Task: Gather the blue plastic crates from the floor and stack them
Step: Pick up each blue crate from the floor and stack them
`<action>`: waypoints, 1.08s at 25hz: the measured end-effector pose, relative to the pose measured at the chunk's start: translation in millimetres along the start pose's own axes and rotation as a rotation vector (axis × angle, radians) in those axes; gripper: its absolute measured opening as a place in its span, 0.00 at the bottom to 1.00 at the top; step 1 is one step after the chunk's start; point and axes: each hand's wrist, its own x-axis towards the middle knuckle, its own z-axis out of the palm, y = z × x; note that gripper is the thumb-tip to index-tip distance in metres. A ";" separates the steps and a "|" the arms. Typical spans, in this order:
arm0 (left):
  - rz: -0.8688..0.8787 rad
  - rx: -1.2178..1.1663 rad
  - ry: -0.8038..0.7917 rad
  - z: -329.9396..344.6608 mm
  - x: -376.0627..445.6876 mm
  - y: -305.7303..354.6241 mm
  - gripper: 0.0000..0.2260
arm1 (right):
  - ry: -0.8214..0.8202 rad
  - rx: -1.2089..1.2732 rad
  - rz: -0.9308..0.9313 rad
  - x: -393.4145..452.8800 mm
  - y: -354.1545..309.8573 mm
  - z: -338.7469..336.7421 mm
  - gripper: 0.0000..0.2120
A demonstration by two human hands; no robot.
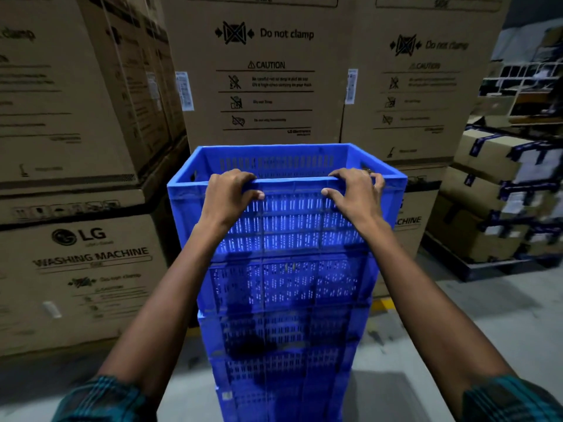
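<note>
Both hands [292, 193] grip the top crate's [289, 226] near rim (stack below).

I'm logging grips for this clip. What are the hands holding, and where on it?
Both the left hand and right hand grip the near rim of the top crate, fingers curled over the edge, thumbs on the outer wall.

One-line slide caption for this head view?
Both hands, left hand and right hand, grip the near rim of the top blue crate on a stack before washing machine cartons.
</note>
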 end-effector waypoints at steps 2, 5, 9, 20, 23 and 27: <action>0.000 -0.032 -0.011 -1.6 -1.9 -0.5 0.21 | 0.016 0.022 0.014 -3.6 -0.2 -1.3 0.18; -0.007 -0.088 -0.022 -3.0 -0.7 -1.8 0.20 | 0.023 0.015 0.072 -4.8 -4.2 -1.9 0.16; -0.004 -0.117 0.030 0.4 -1.6 -3.5 0.15 | 0.035 0.026 0.127 -8.6 -9.2 -0.6 0.17; 0.110 0.164 0.124 26.2 -53.5 -5.2 0.25 | 0.162 0.184 0.122 -79.0 -6.6 40.2 0.26; 0.090 0.126 0.155 43.1 -82.5 -3.7 0.26 | 0.103 0.267 0.190 -104.9 -3.0 61.5 0.26; -0.027 0.080 0.013 76.7 -138.4 -5.9 0.28 | -0.049 0.285 0.273 -137.4 4.9 91.4 0.27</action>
